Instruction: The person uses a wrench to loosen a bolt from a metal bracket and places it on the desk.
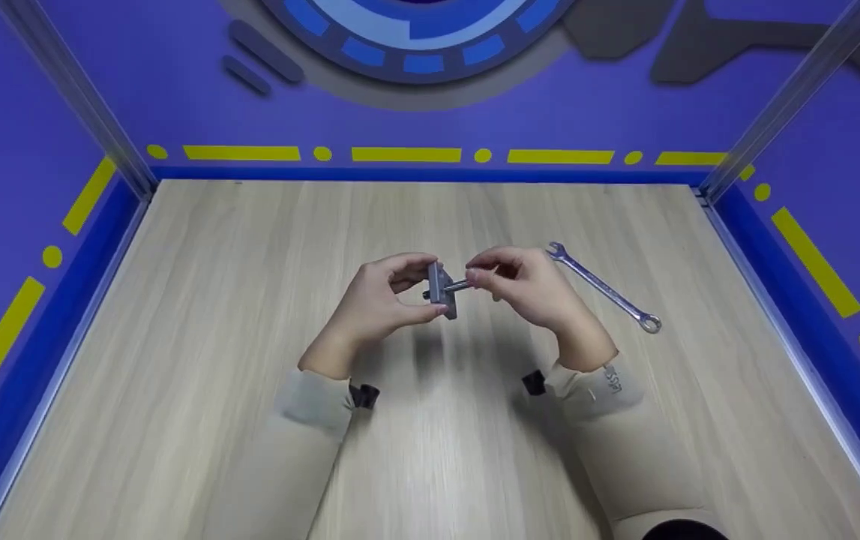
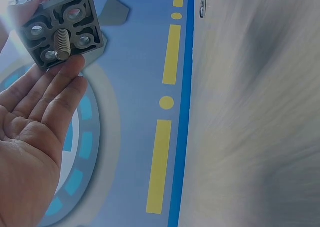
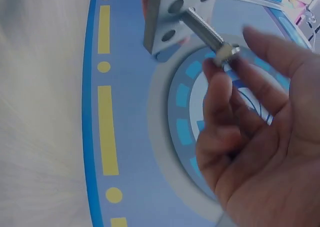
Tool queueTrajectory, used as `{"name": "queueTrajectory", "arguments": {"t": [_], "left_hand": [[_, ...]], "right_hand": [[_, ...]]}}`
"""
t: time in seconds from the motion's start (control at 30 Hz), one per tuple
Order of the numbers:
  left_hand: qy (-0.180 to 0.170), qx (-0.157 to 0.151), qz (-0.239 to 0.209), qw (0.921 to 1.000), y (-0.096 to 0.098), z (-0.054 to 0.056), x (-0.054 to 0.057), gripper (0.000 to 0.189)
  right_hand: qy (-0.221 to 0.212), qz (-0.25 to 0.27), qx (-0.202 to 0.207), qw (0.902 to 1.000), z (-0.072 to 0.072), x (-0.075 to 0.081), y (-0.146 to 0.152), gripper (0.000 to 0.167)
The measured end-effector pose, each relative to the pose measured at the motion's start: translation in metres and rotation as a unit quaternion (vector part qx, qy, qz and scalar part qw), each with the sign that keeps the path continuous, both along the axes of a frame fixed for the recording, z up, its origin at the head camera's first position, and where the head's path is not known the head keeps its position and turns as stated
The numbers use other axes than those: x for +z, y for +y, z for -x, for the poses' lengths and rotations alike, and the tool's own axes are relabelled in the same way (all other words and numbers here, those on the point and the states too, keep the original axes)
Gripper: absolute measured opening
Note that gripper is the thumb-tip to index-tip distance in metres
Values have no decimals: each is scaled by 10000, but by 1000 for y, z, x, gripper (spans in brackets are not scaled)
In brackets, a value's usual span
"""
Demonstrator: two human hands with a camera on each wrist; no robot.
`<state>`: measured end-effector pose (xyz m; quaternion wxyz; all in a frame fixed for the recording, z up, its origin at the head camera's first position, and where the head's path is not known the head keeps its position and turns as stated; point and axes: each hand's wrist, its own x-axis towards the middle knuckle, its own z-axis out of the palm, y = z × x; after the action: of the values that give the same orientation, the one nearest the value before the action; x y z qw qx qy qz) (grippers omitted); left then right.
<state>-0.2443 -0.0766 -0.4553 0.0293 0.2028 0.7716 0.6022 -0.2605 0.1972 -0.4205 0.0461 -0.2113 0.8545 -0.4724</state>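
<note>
Above the middle of the table, my left hand (image 1: 370,304) grips a grey square metal plate (image 1: 435,285) by its edges, thumb below and fingers above. A long bolt (image 1: 458,286) runs through the plate's centre. Its threaded end (image 2: 62,44) sticks out of the ribbed face in the left wrist view, among the corner holes. My right hand (image 1: 534,289) pinches the bolt at its head end. In the right wrist view the bolt head (image 3: 227,53) sits at the fingertips, with much of the shank showing between head and plate.
A combination wrench (image 1: 606,289) lies slantwise on the wooden table (image 1: 212,300), right of my right hand. Blue panels (image 1: 422,127) with yellow markings enclose the back and sides. Metal posts (image 1: 797,97) stand at the rear corners.
</note>
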Motion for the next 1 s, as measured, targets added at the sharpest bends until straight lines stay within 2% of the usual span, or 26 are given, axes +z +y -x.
{"name": "queueTrajectory", "arguments": {"t": [0.13, 0.23, 0.4, 0.47, 0.77, 0.9, 1.0], "left_hand": [[75, -19, 2, 10000, 2, 1, -1, 71], [78, -15, 20, 10000, 2, 1, -2, 72], [38, -1, -19, 10000, 1, 1, -1, 70], [27, 6, -35, 10000, 1, 1, 0, 70], [55, 43, -78, 9999, -2, 1, 0, 69], [25, 25, -77, 10000, -2, 1, 0, 69], [0, 51, -15, 10000, -1, 1, 0, 70]], "right_hand": [[-581, -214, -359, 9974, 0, -2, -5, 48], [-741, -281, -317, 9964, 0, -1, -5, 48], [-427, -141, -25, 9990, -2, 3, -2, 21], [-236, -101, 65, 9997, -4, 5, -1, 16], [891, -36, 387, 9953, -6, 4, 2, 20], [871, -60, 542, 9947, -6, 5, 4, 23], [592, -210, 534, 9966, -6, 7, 6, 37]]}}
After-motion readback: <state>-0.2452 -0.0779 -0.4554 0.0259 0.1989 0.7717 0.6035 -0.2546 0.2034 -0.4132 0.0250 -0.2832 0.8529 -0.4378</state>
